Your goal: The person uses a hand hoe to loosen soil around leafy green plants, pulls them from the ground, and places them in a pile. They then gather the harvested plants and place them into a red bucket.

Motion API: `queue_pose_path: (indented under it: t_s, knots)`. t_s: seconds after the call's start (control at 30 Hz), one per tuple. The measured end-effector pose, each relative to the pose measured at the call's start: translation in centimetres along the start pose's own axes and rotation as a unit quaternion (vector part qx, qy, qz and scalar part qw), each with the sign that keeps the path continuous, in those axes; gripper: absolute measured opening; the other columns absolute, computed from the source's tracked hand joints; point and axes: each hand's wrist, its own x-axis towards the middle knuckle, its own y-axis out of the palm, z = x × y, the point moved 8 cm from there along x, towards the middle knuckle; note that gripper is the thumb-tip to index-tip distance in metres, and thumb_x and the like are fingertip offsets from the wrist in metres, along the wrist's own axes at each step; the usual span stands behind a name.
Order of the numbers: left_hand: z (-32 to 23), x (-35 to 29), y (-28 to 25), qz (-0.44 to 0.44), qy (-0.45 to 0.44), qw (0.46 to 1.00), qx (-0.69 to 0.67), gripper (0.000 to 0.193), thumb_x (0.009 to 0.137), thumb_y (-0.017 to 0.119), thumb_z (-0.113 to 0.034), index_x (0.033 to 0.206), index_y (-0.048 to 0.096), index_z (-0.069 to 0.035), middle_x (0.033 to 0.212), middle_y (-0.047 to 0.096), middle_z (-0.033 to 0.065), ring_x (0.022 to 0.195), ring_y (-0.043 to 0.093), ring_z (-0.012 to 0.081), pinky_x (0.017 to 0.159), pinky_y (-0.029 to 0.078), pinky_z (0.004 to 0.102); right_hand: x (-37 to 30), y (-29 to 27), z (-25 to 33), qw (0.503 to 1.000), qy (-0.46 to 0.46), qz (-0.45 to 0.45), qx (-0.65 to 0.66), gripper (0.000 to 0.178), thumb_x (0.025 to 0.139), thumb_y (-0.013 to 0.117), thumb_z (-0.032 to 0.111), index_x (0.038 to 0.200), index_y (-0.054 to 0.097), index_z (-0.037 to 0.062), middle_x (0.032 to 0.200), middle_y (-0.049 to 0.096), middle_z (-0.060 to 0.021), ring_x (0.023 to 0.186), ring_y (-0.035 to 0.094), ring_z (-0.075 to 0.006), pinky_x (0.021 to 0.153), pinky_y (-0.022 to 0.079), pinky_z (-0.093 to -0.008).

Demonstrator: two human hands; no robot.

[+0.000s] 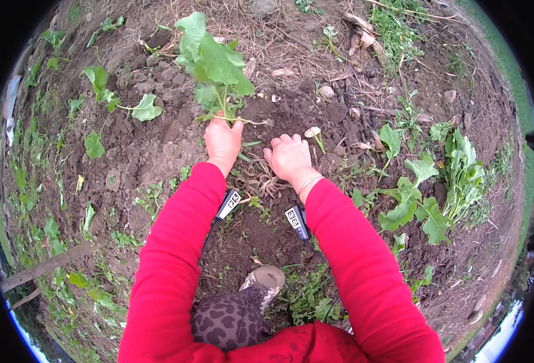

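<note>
My left hand [223,140] is closed around the stems of a leafy green plant [217,63], whose broad leaves point away from me. A thin pale root or stalk sticks out sideways by its fingers. To the right, my right hand [290,158] rests palm down on the dark loose soil [267,113], its fingers slightly bent and apart, with nothing seen in them. The fingertips touch the dirt and partly sink from sight. Just right of them lies a small pale root piece with a green stem [314,132]. Dry stringy roots [266,180] lie between my wrists.
Pulled leafy greens [460,175] lie in a pile at the right, with more leaves [406,206] beside it. Small plants [97,85] grow at the left. A wooden stick [49,265] lies lower left. My shoe [266,279] stands on the soil near me. Dry straw covers the far ground.
</note>
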Motion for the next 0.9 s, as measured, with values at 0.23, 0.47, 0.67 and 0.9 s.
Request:
queue_pose_path:
  t_s: [0.23,0.47,0.67,0.9]
  knots:
    - [-2.2,-1.3,2.3,0.139,0.044,0.977,0.155,0.031,0.074,0.073,-0.031,0.089,0.063,-0.006,0.084,0.068,0.0139,0.083,0.067,0.0325,0.074,0.053,0.0432,-1.7,-1.2,-0.5,0.997,-0.030,0.004,0.071,0.043,0.087,0.058,0.038,0.115,0.058,0.0051,0.115,0.058,-0.0130,0.113,0.049,-0.0317,0.094,0.038,-0.0442]
    - [-1.6,-1.4,2.7,0.199,0.037,0.965,0.167,0.032,0.076,0.072,-0.032,0.093,0.062,-0.006,0.091,0.068,0.0142,0.088,0.066,0.0332,0.078,0.052,0.0426,-5.7,-5.2,-6.7,0.987,0.080,0.049,-0.134,0.089,0.078,0.070,0.048,0.138,0.035,-0.0067,0.140,0.039,-0.0253,0.133,0.034,-0.0387,0.109,0.029,-0.0455]
    - [-0.8,-1.0,3.1,0.215,0.020,0.965,0.152,0.036,0.076,0.072,-0.033,0.096,0.062,-0.005,0.093,0.068,0.0158,0.090,0.065,0.0342,0.080,0.051,0.0430,-3.3,-4.7,-7.0,0.981,0.104,0.080,-0.146,0.094,0.075,0.069,0.055,0.138,0.035,-0.0061,0.123,0.052,-0.0190,0.116,0.047,-0.0312,0.097,0.042,-0.0401]
    - [-0.6,-1.1,3.3,0.226,0.034,0.965,0.126,0.036,0.077,0.071,-0.036,0.096,0.064,-0.006,0.091,0.068,0.0156,0.089,0.065,0.0341,0.080,0.052,0.0427,-1.7,-2.8,-7.3,0.982,0.178,-0.003,-0.057,0.099,0.069,0.076,0.043,0.140,0.029,-0.0084,0.121,0.053,-0.0240,0.113,0.049,-0.0373,0.095,0.045,-0.0402]
